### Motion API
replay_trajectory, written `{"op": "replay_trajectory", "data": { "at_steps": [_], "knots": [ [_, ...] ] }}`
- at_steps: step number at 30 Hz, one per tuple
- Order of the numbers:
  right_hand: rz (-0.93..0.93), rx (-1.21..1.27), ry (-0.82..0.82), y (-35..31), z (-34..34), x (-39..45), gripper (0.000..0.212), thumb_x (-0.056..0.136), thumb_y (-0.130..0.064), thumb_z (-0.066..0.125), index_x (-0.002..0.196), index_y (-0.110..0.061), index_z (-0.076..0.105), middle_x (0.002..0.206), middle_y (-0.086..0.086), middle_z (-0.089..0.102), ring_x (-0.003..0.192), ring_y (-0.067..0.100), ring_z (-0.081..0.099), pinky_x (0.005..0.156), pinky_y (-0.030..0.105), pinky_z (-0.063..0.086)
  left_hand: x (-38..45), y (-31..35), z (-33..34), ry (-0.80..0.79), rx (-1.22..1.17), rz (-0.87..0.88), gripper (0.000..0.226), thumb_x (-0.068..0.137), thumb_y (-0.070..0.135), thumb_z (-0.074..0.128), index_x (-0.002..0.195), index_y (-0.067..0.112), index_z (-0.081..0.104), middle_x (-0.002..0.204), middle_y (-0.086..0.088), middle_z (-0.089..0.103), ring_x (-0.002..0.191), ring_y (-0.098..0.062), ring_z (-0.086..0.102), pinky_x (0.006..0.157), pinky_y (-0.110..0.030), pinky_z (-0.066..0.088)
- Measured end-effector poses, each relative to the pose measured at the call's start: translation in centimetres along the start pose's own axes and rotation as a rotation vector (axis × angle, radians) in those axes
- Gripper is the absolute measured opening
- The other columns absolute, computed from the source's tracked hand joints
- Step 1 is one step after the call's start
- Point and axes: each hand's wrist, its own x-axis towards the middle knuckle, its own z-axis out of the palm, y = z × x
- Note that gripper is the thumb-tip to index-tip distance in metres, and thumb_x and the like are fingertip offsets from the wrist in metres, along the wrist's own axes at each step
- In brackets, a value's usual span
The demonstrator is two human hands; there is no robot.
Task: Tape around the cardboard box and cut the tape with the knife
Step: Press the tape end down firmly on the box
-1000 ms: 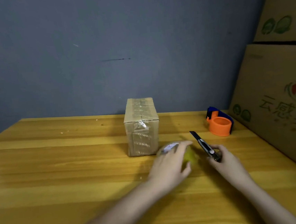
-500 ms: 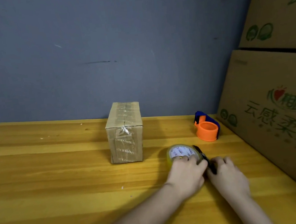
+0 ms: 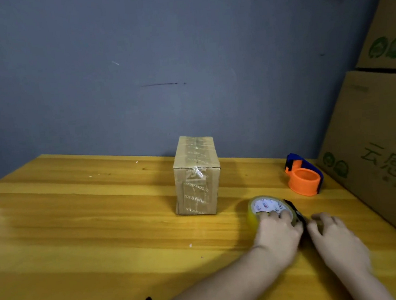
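Cardboard box (image 3: 196, 177): upright mid-worktop (image 3: 83, 221), already taped. Left hand (image 3: 278, 232) grip clasped over tape roll (image 3: 267, 207). Right hand (image 3: 333, 238) grip curled beside knife (image 3: 294, 209); hold not discernible.

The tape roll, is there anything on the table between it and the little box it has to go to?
Nothing visible. The tape roll lies under the left hand, right of the cardboard box, with only bare wooden table between them. The orange dispenser sits farther back and right, off that path.
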Motion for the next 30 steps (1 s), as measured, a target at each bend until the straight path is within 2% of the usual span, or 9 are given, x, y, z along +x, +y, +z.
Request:
{"op": "replay_trajectory", "data": {
  "at_steps": [3,7,9,11,13,16,18,24,30],
  "knots": [
    [-0.065,0.048,0.225,0.0,-0.7,0.2,0.033,0.09,-0.024,0.048,0.119,-0.014,0.058,0.115,0.016,0.057,0.106,0.036,0.051,0.086,0.042,0.045,-1.2,-0.7,-0.7,0.076,-0.13,0.002,0.042,0.089,0.02,0.048,0.13,0.025,0.048,0.131,-0.019,0.042,0.107,-0.038,0.052,0.092,-0.047,0.037],
    [-0.243,0.283,0.415,-2.6,-2.0,-0.6,0.016,0.087,-0.016,0.055,0.102,-0.018,0.06,0.1,0.006,0.06,0.094,0.029,0.054,0.077,0.04,0.045,-4.1,-3.8,-3.2,0.381,-0.211,0.028,0.028,0.074,0.025,0.053,0.099,0.026,0.065,0.106,-0.007,0.061,0.081,-0.025,0.063,0.071,-0.032,0.048],
    [-0.292,0.455,0.349,-4.9,-2.3,-1.3,0.008,0.089,-0.018,0.055,0.092,-0.022,0.061,0.09,-0.002,0.063,0.082,0.024,0.058,0.071,0.04,0.048,-5.5,-6.1,-4.5,0.533,-0.213,0.034,0.02,0.076,0.022,0.052,0.091,0.021,0.066,0.096,-0.004,0.061,0.079,-0.023,0.061,0.069,-0.031,0.046],
    [-0.331,0.676,0.171,-7.8,-1.9,-1.8,0.014,0.091,-0.018,0.056,0.08,-0.023,0.062,0.07,-0.009,0.064,0.066,0.014,0.059,0.064,0.038,0.048,-6.7,-8.7,-5.7,0.632,-0.191,-0.018,0.018,0.078,0.019,0.052,0.09,0.019,0.065,0.093,-0.003,0.061,0.081,-0.023,0.059,0.07,-0.033,0.044],
    [-0.331,0.874,-0.042,-10.9,-1.4,-2.7,0.023,0.092,-0.017,0.055,0.071,-0.022,0.064,0.057,-0.005,0.062,0.049,0.009,0.053,0.053,0.031,0.043,-7.7,-11.5,-6.3,0.687,-0.184,-0.111,0.02,0.08,0.019,0.049,0.094,0.021,0.064,0.096,-0.001,0.06,0.088,-0.021,0.058,0.075,-0.034,0.039],
    [-0.233,1.042,-0.381,-15.3,-1.4,-4.3,0.026,0.094,-0.025,0.052,0.084,-0.005,0.065,0.063,0.009,0.061,0.043,0.014,0.05,0.038,0.015,0.036,-8.6,-15.1,-6.5,0.716,-0.28,-0.271,0.022,0.083,0.021,0.047,0.099,0.025,0.062,0.108,0.004,0.058,0.101,-0.017,0.055,0.085,-0.029,0.032],
    [-0.16,1.075,-0.503,-17.4,-1.3,-5.1,0.031,0.094,-0.034,0.052,0.09,-0.004,0.063,0.067,0.012,0.063,0.04,0.015,0.05,0.032,0.011,0.031,-8.5,-17.1,-6.1,0.696,-0.389,-0.364,0.025,0.086,0.021,0.047,0.105,0.027,0.061,0.119,0.008,0.056,0.113,-0.014,0.049,0.092,-0.026,0.028],
    [-0.049,1.163,-0.562,-20.3,0.8,-5.0,0.038,0.088,-0.05,0.053,0.076,-0.018,0.068,0.059,0.0,0.07,0.042,0.009,0.058,0.041,0.018,0.029,-7.5,-20.4,-4.7,0.538,-0.669,-0.365,0.044,0.091,0.033,0.028,0.119,0.025,0.061,0.134,0.008,0.056,0.134,-0.011,0.038,0.114,-0.035,0.027],
    [-0.096,1.266,-0.508,-20.6,1.6,-4.8,0.025,0.096,-0.027,0.05,0.08,-0.013,0.063,0.058,-0.003,0.06,0.04,0.001,0.052,0.039,0.015,0.028,-6.9,-21.9,-2.9,0.532,-0.874,-0.294,0.044,0.093,0.033,0.031,0.116,0.022,0.066,0.128,0.009,0.06,0.13,-0.012,0.043,0.114,-0.033,0.026]
  ]
}}
